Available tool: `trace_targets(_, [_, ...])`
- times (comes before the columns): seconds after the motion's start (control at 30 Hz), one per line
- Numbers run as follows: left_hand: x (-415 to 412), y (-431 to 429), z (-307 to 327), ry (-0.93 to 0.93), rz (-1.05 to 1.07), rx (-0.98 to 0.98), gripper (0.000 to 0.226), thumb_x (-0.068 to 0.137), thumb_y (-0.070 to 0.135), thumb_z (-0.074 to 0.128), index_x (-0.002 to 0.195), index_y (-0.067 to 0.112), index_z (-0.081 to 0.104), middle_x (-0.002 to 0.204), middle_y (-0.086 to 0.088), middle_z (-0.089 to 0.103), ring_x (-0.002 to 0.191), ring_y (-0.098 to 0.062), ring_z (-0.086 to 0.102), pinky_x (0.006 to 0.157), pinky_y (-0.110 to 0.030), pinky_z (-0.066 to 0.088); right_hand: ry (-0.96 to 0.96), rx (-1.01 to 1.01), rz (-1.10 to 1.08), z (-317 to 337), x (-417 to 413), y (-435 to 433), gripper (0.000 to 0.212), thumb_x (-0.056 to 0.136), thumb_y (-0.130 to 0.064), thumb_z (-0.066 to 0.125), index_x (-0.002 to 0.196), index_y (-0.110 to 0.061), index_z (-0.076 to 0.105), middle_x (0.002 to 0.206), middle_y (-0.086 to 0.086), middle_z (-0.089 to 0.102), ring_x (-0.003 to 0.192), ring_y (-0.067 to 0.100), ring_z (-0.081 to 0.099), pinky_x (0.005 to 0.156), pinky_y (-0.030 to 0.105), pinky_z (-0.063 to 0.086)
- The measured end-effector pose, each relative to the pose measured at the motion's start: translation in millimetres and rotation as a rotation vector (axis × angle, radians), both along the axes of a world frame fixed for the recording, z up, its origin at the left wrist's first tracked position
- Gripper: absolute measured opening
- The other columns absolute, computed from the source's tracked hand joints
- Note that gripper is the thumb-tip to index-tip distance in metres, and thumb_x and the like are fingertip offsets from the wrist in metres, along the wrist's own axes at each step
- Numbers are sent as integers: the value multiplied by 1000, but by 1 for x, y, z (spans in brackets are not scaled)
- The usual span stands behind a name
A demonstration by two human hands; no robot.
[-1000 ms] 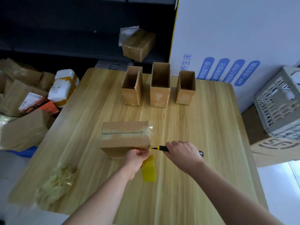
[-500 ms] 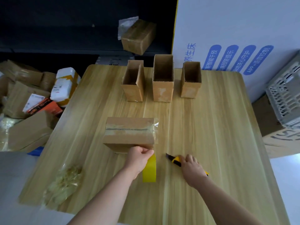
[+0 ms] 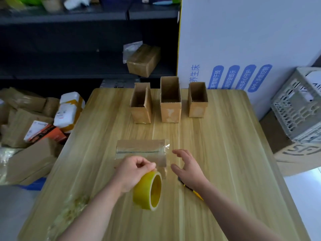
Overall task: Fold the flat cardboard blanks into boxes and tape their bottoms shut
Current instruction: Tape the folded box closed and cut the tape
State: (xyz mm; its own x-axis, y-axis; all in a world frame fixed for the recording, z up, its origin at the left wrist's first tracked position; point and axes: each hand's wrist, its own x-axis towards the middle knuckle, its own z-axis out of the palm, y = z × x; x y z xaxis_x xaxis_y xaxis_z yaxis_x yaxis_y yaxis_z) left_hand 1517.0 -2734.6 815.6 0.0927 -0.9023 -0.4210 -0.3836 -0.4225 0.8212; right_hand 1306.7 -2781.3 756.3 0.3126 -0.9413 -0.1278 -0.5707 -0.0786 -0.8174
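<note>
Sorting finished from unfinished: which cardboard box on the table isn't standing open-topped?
The near box: its taped seam faces up. The three far boxes stand open-topped in a row.

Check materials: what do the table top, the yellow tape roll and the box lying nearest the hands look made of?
Table top: wood or wood-look laminate, with light grain stripes and a faint satin sheen; I cannot tell which.
Tape roll: glossy, translucent, yellowish plastic film.
Box: matte brown cardboard, with clear shiny tape over its seam.
</note>
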Motion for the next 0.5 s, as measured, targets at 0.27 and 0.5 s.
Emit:
trace_targets(0.27, [28,-78,12,-58,19,-25,20,85,24,71,67,17,68,71,5,67,74,-12,61,80,-36,50,213,37,-9,3,18,-3,80,77,-45,76,144,-24,37,138,-4,44,120,14,53,97,30,48])
trace_targets(0.5, [34,-85,0,-114,-77,177,24,82,27,75,67,12,64,67,-8,64,63,-19,57,63,-28,45,258,30,-173,5,14,-13,63,75,-43,77,127,-22,48,118,-6,52,95,14,62,79,30,51])
